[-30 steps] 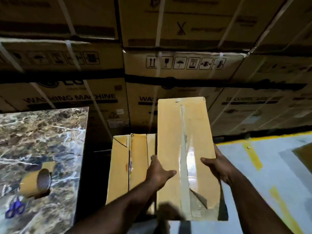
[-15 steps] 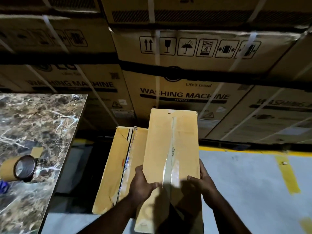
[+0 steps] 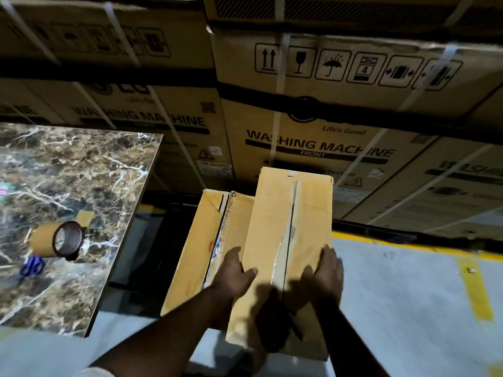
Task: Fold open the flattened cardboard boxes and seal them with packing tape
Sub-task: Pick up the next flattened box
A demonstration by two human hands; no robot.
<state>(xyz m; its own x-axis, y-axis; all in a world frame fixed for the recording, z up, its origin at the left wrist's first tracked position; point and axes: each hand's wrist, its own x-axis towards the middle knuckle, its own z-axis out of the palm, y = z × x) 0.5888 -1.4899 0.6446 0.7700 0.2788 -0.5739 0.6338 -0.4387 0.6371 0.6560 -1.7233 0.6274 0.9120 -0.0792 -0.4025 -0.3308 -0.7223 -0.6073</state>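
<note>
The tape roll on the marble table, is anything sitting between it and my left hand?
Nothing visible blocks it. The tape roll lies on the marble table, with blue scissors beside it, while the left hand grips the taped box.

Open floor (image 3: 408,308) right of right hand (image 3: 325,270); marble table (image 3: 81,172) left, stacked cartons (image 3: 313,118) ahead, seemingly close.
</note>
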